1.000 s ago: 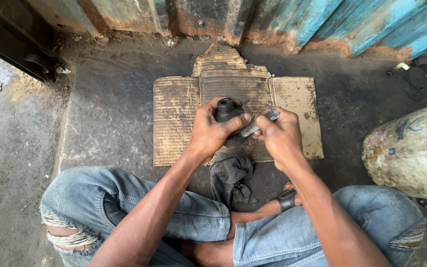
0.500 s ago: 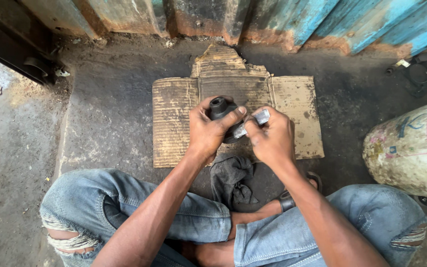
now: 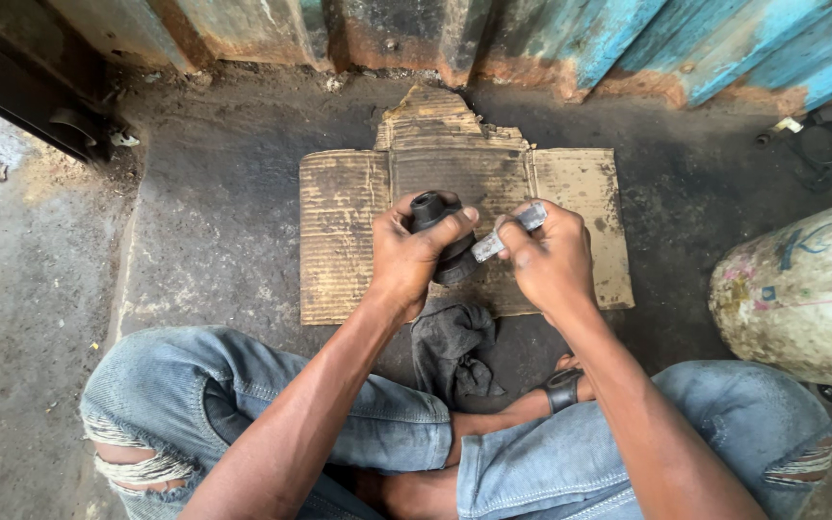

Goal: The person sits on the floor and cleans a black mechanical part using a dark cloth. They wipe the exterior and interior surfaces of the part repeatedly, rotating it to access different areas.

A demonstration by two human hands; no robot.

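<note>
Head view, looking down on a seated person's lap and the floor in front of it. Counted items: two hands, one black cylindrical part, one short grey metal bar, one flattened sheet of cardboard, one dark rag, one pale gas cylinder. The left hand has its fingers curled tightly round the black cylindrical part, the thumb lying across its side; the part is held above the middle of the cardboard, its open round end tilted up and away from the camera. The right hand has its fingers closed on the grey metal bar, one end of which shows above the knuckles while the other end points towards the black part and meets it just beside the left thumb. Surroundings: the cardboard lies flat on the grimy floor; the rag is crumpled between the cardboard's near edge and the crossed legs in torn blue jeans. The gas cylinder lies on its side at the right edge, well apart from the hands. A rusted, blue-painted corrugated wall closes the far side, with small black oddments on the floor at its right foot.
</note>
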